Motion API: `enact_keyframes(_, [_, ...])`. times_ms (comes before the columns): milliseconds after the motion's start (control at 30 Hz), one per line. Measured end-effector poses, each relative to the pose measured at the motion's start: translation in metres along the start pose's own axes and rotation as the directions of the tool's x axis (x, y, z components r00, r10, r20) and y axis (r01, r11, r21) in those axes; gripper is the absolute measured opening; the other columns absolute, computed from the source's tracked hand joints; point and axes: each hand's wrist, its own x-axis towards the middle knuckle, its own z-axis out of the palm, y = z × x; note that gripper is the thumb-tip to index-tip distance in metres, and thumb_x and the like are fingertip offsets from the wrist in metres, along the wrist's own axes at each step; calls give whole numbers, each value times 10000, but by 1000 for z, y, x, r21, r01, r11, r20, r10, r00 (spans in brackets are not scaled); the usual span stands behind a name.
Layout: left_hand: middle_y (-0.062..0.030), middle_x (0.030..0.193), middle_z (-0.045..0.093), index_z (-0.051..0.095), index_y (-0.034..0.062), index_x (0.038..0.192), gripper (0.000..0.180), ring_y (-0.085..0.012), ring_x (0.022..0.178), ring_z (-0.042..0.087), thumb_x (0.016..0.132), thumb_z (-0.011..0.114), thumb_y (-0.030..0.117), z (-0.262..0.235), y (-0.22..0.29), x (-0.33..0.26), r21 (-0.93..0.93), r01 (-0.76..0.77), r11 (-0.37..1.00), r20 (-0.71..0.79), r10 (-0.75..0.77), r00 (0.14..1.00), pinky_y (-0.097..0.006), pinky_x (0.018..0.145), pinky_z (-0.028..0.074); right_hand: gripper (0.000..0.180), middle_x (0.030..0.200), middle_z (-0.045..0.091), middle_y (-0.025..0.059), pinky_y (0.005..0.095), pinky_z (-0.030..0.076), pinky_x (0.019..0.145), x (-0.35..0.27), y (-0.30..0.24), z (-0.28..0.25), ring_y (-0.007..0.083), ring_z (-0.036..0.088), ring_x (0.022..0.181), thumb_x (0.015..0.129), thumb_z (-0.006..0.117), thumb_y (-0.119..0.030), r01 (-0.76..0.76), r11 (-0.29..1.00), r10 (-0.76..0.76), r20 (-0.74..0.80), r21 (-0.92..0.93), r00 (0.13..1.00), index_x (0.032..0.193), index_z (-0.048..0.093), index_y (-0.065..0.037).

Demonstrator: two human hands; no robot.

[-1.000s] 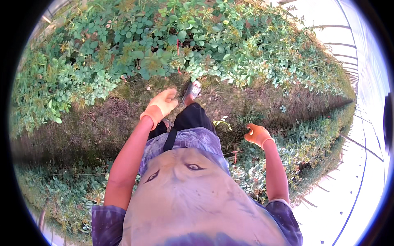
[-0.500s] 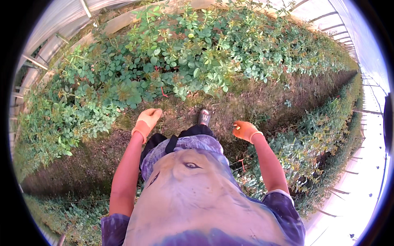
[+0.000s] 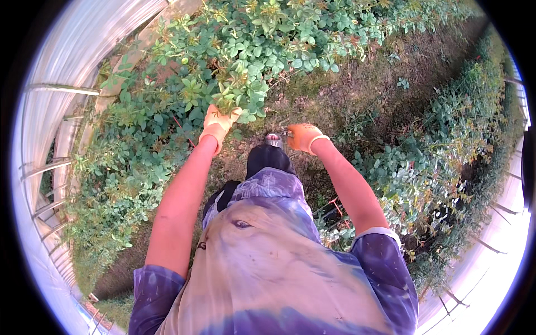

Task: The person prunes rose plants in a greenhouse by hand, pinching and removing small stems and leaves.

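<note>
Left hand (image 3: pixel 219 124), in an orange glove, reaches forward with the arm nearly straight, fingers closed on a leafy shoot of the rose bush (image 3: pixel 234 72). Right hand (image 3: pixel 304 137), also gloved, is curled around small pruning shears (image 3: pixel 288 133) just beside it, above the bare soil path (image 3: pixel 357 84).

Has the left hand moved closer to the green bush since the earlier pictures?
Yes. The left hand in its orange glove has gone forward from above the bare soil path into the leaves of the green bush.
</note>
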Motion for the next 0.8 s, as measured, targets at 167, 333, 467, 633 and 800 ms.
enact_keyframes(167, [-99,1438,524,484,126,1419,390,-354,1270,511,1045,461,233,-36,-3,19,736,-395,549,193,389,901,-467,1031,452,429,1167,677,206,455,496,963,69,-30,9,391,633,1105,888,575,-346,145,953,-94,-196,265,976,1217,638,-80])
enact_keyframes(333, [-94,1466,488,426,195,1461,414,-311,1316,472,1049,407,226,-6,5,-42,956,-122,-267,223,391,893,-445,1143,334,401,1186,670,191,446,496,959,123,-19,31,375,631,1104,877,579,-328,110,954,4,-378,278,926,1182,651,-78])
enact_keyframes(467, [-57,1291,611,551,136,1315,378,-264,1168,581,1014,483,355,-31,13,-65,923,-66,380,-53,294,954,-370,1004,438,355,1154,675,206,453,500,942,144,-50,34,373,642,1060,878,564,-261,204,924,-10,-513,323,858,1172,658,-86])
enact_keyframes(633, [-93,1389,556,477,80,1405,426,-239,1266,531,998,451,203,5,13,-84,976,-200,-89,215,223,951,-380,984,456,330,1211,679,83,286,467,958,205,-22,-4,177,626,1088,943,549,-76,472,270,266,-536,839,801,1262,621,-31])
enact_keyframes(800, [-114,1257,613,575,75,1207,352,-269,1109,613,859,573,127,30,-9,-94,833,-460,308,264,511,818,-361,884,518,353,1300,629,56,375,468,976,214,-55,-71,228,586,1161,1033,429,-228,-87,214,90,69,973,994,1344,573,-143])
